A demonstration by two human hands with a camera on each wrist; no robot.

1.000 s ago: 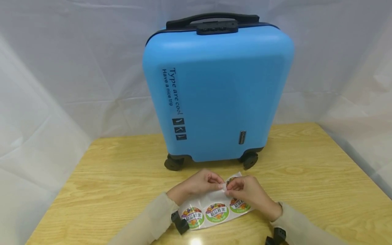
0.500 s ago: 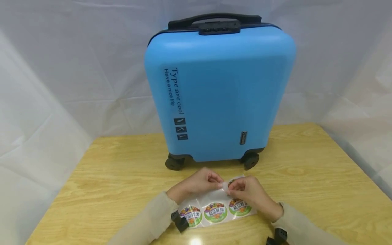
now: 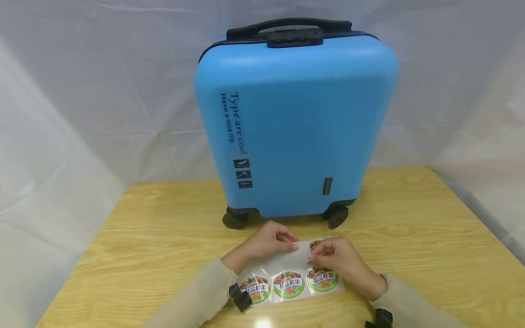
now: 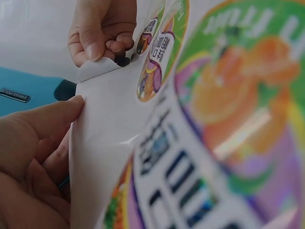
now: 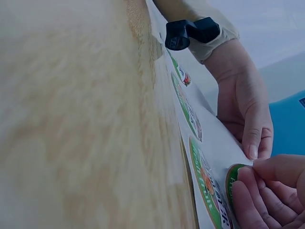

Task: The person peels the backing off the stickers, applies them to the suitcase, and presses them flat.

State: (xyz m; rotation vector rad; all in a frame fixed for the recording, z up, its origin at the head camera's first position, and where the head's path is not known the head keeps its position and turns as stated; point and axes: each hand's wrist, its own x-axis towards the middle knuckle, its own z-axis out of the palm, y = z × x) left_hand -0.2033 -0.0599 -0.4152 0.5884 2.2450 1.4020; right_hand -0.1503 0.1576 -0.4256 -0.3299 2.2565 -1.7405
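Note:
A sheet of round fruit stickers lies in front of the suitcase, with a printed row along its near side and a blank white stretch behind it. My left hand pinches the sheet's far edge between thumb and fingers. To its right, my right hand pinches a small lifted white flap, which curls up from the sheet in the left wrist view. One sticker at the far right is partly hidden by the right fingers. In the right wrist view both hands are close together at the sheet's edge.
A blue suitcase with a black handle stands upright on black wheels just behind the hands. The wooden table extends to both sides. White sheeting hangs behind and at the sides.
My right hand has moved slightly to the right, widening the gap between the two hands. The left hand keeps its hold on the far edge.

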